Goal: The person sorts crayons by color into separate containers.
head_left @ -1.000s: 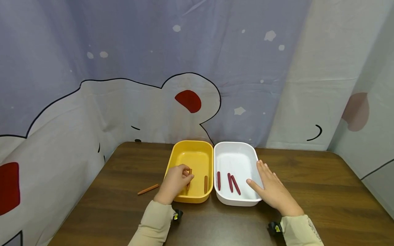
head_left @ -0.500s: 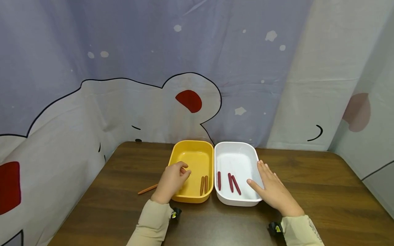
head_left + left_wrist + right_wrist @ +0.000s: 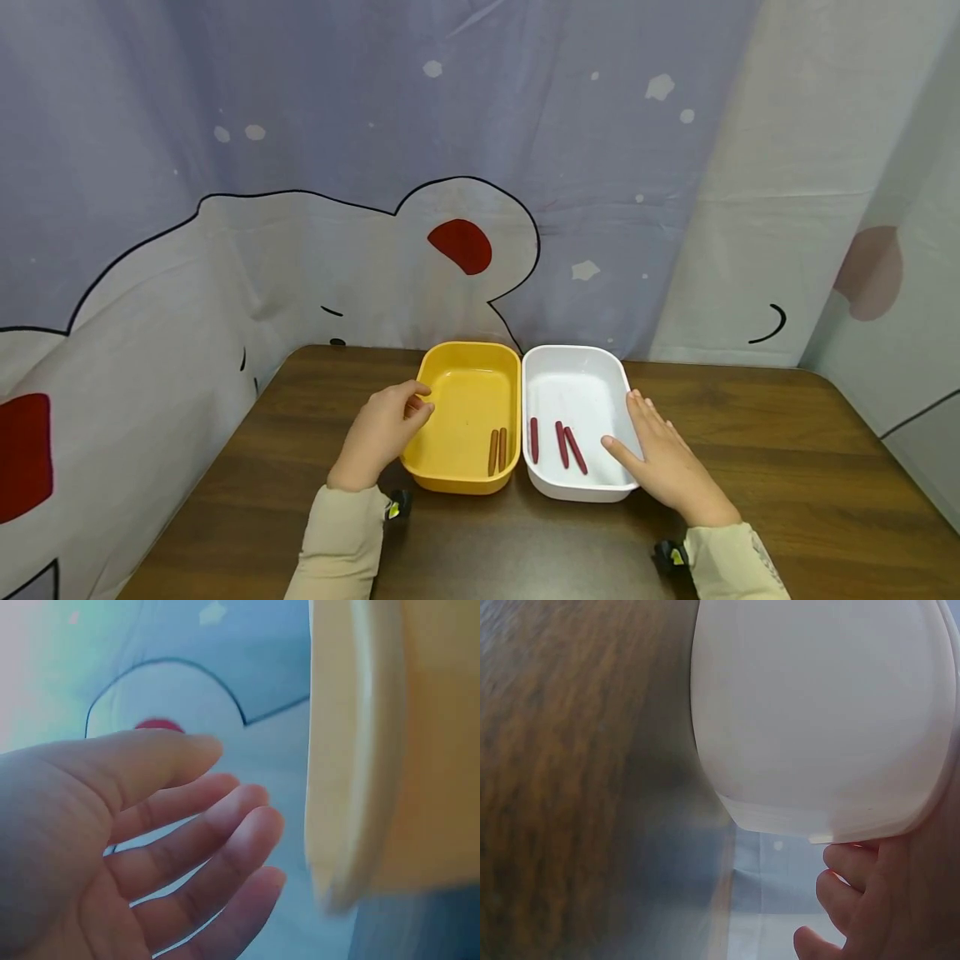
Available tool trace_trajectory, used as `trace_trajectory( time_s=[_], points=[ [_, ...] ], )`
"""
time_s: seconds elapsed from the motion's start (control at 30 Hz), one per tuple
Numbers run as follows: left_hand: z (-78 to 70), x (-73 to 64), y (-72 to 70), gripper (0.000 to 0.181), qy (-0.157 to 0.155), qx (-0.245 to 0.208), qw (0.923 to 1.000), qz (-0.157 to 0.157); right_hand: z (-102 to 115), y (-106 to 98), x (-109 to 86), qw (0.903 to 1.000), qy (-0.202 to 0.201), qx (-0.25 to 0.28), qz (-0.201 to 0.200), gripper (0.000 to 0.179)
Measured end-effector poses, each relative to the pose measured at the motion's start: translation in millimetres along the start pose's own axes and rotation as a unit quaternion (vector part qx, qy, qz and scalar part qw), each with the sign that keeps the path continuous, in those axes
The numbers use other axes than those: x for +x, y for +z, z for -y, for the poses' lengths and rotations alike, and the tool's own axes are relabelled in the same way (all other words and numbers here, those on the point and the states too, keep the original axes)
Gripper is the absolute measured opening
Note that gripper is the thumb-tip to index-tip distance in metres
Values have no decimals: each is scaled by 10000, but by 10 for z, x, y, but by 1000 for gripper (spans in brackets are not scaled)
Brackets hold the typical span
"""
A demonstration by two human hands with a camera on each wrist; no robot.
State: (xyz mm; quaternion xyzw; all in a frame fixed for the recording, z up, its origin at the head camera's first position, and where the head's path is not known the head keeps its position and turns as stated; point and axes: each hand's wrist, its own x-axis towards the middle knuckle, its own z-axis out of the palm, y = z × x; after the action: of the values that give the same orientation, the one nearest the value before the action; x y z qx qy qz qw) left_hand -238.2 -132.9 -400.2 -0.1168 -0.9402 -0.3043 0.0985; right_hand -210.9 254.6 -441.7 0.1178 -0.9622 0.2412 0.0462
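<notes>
My left hand (image 3: 382, 433) is over the left rim of the yellow box (image 3: 468, 352), fingers loosely bent. In the left wrist view nothing lies between thumb and fingers (image 3: 225, 840), and the yellow box wall (image 3: 337, 780) stands beside them. Two orange-brown crayons (image 3: 498, 451) lie side by side at the box's near right. My right hand (image 3: 671, 462) rests with straight fingers along the right rim of the white box (image 3: 573, 357), its thumb reaching inside. Three dark red crayons (image 3: 562, 444) lie in that white box.
Both boxes stand side by side at the back of a brown wooden table (image 3: 735, 433). A printed curtain (image 3: 600, 150) hangs right behind the table's far edge.
My left hand let go of an orange-brown crayon beside another in the yellow box, then moved left. It now covers where a loose orange crayon lay on the table. My right hand stayed put.
</notes>
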Motion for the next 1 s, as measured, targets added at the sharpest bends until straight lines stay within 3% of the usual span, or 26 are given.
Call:
trace_trajectory(
  time_s=[0.13, 0.3, 0.57, 0.7, 0.87, 1.0],
  points=[
    [111, -12, -65, 23, 58, 157, 9999, -3, 0, 4, 5, 10000, 0, 22, 3, 91],
    [252, -24, -101, 22, -117, 171, 9998, 63, 2, 4, 4, 10000, 10, 20, 8, 91],
    [499, -62, -108, 25, -237, 234, 9984, 460, 2, 0, -3, 10000, 6, 16, 5, 91],
    [608, -72, -99, 25, -491, 147, 9960, 736, 2, 0, -3, 10000, 21, 20, 34, 92],
    [701, -86, -112, 25, -734, 27, 9914, 1087, 9, -7, -4, 10000, 21, 42, 37, 92],
    [744, -107, -131, 20, -730, -56, 9893, 1261, 16, -11, -4, 10000, 8, 55, 25, 92]
  ],
)
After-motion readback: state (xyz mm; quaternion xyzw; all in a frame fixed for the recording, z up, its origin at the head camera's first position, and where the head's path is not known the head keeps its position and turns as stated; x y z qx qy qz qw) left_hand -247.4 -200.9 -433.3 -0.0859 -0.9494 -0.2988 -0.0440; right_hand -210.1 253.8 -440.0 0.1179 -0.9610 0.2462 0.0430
